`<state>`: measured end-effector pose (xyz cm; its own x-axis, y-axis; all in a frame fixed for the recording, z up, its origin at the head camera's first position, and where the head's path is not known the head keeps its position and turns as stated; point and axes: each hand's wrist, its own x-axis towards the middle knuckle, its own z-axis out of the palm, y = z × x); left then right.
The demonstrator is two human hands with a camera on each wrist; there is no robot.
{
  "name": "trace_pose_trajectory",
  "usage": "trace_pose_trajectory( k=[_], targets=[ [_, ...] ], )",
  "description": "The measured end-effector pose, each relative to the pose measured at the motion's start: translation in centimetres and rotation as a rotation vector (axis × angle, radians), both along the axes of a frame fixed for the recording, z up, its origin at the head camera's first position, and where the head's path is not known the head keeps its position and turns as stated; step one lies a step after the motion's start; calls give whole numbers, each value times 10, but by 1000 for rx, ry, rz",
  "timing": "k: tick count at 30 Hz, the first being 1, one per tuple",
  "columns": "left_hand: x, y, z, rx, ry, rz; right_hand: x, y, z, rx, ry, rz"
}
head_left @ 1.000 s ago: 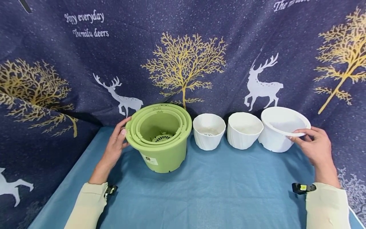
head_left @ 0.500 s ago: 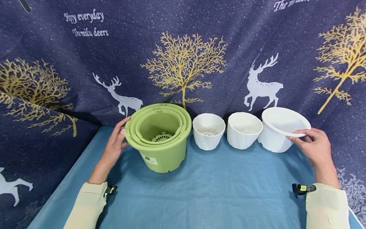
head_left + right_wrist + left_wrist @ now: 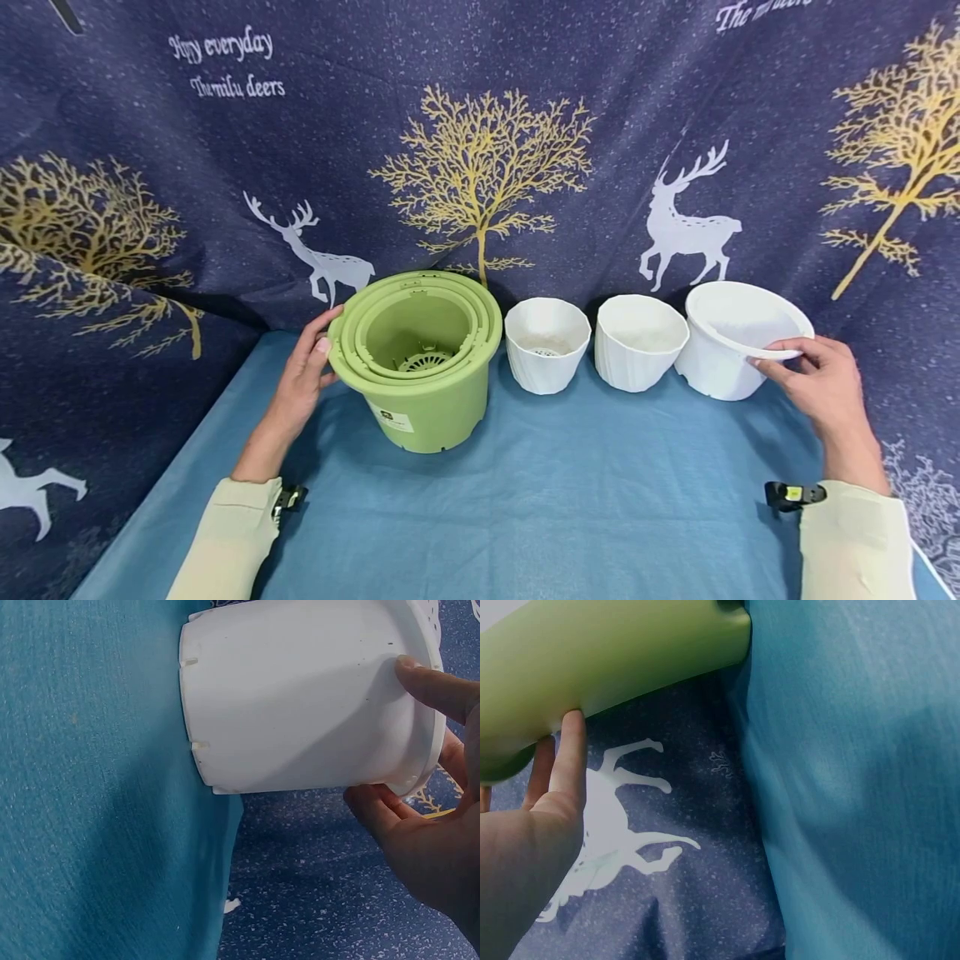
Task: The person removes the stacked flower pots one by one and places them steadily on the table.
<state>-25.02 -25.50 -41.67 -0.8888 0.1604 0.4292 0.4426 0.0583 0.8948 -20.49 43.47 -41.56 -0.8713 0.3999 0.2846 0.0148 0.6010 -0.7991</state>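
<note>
A green plastic flower pot with smaller green pots nested inside stands upright on the table at the left. My left hand touches its outer left side, fingers fairly straight; the left wrist view shows fingertips against the green wall below the rim. On the far right of the row stands a large white pot. My right hand pinches its right rim, and in the right wrist view the thumb presses the pot's outer wall. The far fingers of both hands are partly hidden.
Between the two held pots stand two smaller white faceted pots, the left one with drainage holes in its floor. Behind the row hangs a dark blue cloth printed with deer and trees. Blue cloth covers the table.
</note>
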Motion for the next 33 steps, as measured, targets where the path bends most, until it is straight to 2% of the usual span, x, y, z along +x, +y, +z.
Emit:
trace_pose_trajectory(
  k=[4, 7, 11, 14, 19, 25, 33],
  targets=[
    [0, -1, 0, -18, -12, 9, 0, 0, 1, 63, 10, 10],
    [0, -1, 0, -29, -16, 14, 2, -1, 3, 91, -28, 37],
    [0, -1, 0, -33, -11, 9, 4, -1, 5, 75, -105, 73],
    [0, -1, 0, -29, -9, 5, 4, 0, 6, 97, -112, 63],
    [-1, -1, 0, -19, -10, -1, 4, 1, 9, 151, -73, 31],
    [0, -1, 0, -20, -10, 0, 7, -5, 17, 165, -32, -1],
    [1, -2, 0, -29, -10, 5, 8, -14, 29, 207, 137, -17]
  ],
)
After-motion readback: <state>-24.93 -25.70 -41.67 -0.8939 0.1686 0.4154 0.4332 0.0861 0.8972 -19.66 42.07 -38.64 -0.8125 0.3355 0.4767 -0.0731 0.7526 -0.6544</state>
